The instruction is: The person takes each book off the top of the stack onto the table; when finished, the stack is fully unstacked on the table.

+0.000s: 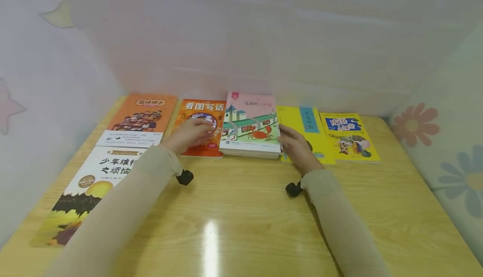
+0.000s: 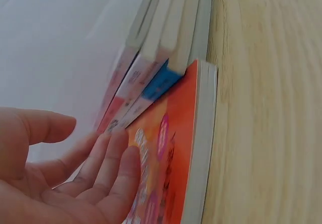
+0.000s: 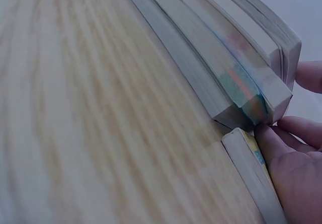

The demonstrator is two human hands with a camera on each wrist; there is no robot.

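- A small stack of paperback books with a pink and green crab cover on top (image 1: 250,124) lies in the middle of the head view, at the far part of the light wooden bench (image 1: 241,218).
- The left hand (image 1: 188,133) rests flat on the orange paperback book with white Chinese letters (image 1: 201,113), just left of the stack. Its fingers (image 2: 108,158) are straight and relaxed, and their tips reach toward the left edge of the stack; it grasps nothing.
- The right hand (image 1: 298,145) is at the right side of the stack. In the right wrist view its fingertips (image 3: 269,136) touch the lower corner of the stack, with fingers slightly bent; whether they really pinch it I cannot tell.
- Under the right hand lies a yellow book with a blue stripe (image 1: 307,124), just beside the stack; the hand covers its lower part.
- Further right lies a yellow book with a blue title box (image 1: 349,136), touching the first yellow one.
- In the upper left of the bench lies an orange book with a drawing of a group of people (image 1: 139,117). Below it lies a white book with a yellow sun and dark hills (image 1: 84,185); the left sleeve (image 1: 124,201) hides its right part.
- A small black object sits at each wrist (image 1: 185,177).
- The surroundings behind the bench are blurred: pale walls, and a flower pattern (image 1: 415,124) at the right edge.
- The wrist views are blurred, so the book spines are hard to read.
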